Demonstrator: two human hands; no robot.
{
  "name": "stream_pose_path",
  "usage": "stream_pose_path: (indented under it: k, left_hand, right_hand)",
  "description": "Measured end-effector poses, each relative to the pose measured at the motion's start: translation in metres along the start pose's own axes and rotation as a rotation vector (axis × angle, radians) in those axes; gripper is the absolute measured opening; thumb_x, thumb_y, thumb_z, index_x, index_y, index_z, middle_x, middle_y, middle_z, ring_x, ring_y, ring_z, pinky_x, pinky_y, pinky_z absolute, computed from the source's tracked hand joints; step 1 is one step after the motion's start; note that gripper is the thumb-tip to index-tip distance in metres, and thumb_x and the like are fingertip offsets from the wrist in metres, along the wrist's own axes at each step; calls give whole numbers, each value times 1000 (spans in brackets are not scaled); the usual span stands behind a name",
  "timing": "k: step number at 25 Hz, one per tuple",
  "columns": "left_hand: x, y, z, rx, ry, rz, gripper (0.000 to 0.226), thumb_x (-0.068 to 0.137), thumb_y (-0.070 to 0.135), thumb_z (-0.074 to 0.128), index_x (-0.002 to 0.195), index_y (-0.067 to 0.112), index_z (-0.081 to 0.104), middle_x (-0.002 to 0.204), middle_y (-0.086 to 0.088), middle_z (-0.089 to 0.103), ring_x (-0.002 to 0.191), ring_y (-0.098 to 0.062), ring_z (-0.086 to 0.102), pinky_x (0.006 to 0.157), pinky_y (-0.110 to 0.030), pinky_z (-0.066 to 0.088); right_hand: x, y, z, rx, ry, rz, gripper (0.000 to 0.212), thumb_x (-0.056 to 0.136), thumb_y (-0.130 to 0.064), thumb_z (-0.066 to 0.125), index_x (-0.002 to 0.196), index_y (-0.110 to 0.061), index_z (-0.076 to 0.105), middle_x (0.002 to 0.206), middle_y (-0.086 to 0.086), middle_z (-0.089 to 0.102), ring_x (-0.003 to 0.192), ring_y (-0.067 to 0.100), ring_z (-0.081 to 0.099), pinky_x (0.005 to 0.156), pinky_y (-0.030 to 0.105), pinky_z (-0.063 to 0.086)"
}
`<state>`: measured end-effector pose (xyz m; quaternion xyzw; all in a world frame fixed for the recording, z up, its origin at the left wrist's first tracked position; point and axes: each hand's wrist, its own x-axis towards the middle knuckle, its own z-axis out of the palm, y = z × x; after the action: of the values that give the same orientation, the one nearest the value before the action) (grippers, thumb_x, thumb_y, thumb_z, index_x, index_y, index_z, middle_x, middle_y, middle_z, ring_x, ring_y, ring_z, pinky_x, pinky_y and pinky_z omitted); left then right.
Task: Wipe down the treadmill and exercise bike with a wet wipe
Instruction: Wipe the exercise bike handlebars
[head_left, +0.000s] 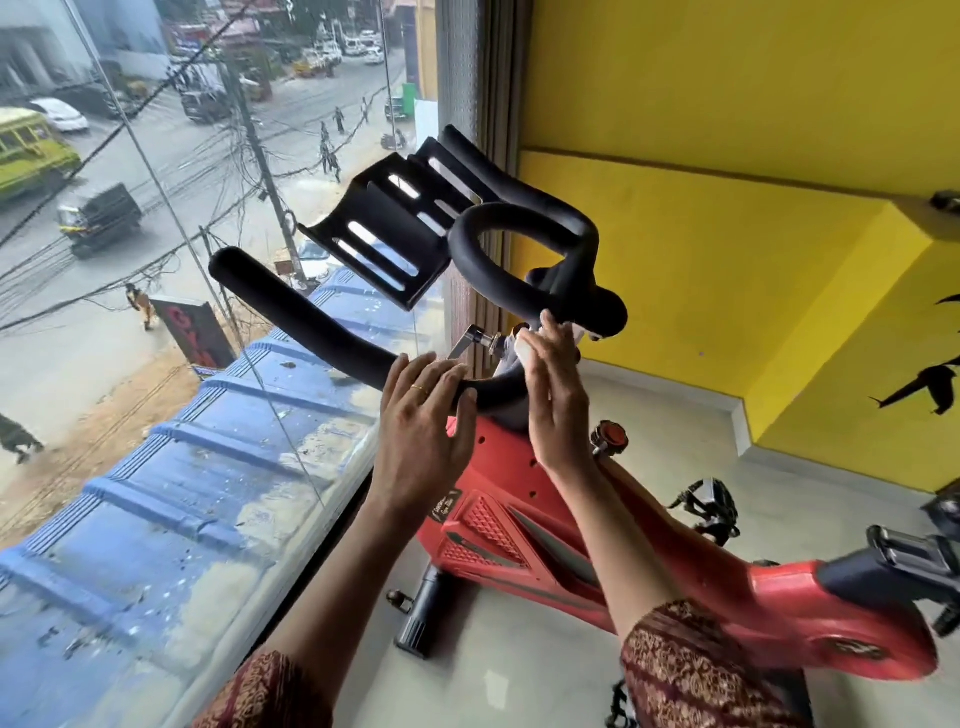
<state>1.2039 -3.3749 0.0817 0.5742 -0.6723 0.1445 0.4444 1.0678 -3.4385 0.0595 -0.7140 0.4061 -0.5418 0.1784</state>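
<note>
Red exercise bike (498, 488) on pale floor (670, 431), close beside glass window (156, 249); yellow walls (701, 260). Left hand (421, 415) rests flat over black handlebar (311, 322), fingers straight. Right hand (556, 395), fingers straight, presses white wipe (523, 352) against handlebar stem.

Pale floor (519, 686) — red exercise bike (485, 519) standing.
</note>
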Motion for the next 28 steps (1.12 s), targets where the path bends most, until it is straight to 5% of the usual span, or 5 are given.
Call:
stream_pose_path:
  k: [5,12,13,14,28]
  left_hand:
    - [4,40,8,-191,-66,-178,45,95,34,38,111,6,68,114,-7,69,114,-23,58,110,-31,21]
    - [18,180,71,-917,-363,-429,48,94,38,38,117,6,66,118,-7,66,106,3,57,90,-13,41]
    - [17,201,84,-983,-427,-453,50,92,41,38,119,9,65,122,-7,65,113,-1,56,91,-11,40]
    - [14,222,98,-1032,-489,-458,51,92,42,38,120,10,65,125,-7,63,118,-8,54,90,-6,37]
    - [-24,561,256,-1333,-1001,-249,27,93,47,41,86,34,63,88,17,63,92,-8,58,86,-33,44]
  right_hand:
    - [-57,-1,-22,37,-53,-247,32,94,2,50,125,6,56,136,18,52,132,30,45,109,39,39]
    - [-62,9,-184,467,651,401,15,98,-5,50,90,-6,64,88,3,73,68,-3,48,72,29,57]
    - [-66,10,-209,553,713,457,22,97,-8,51,77,-10,60,92,9,73,109,19,34,82,37,57]
    - [-71,14,-233,626,763,496,29,96,-14,52,67,-14,55,96,11,71,103,20,66,93,39,52]
    - [-144,123,-547,97,1096,648,11,95,-17,57,105,-20,61,121,14,61,115,27,58,103,45,45]
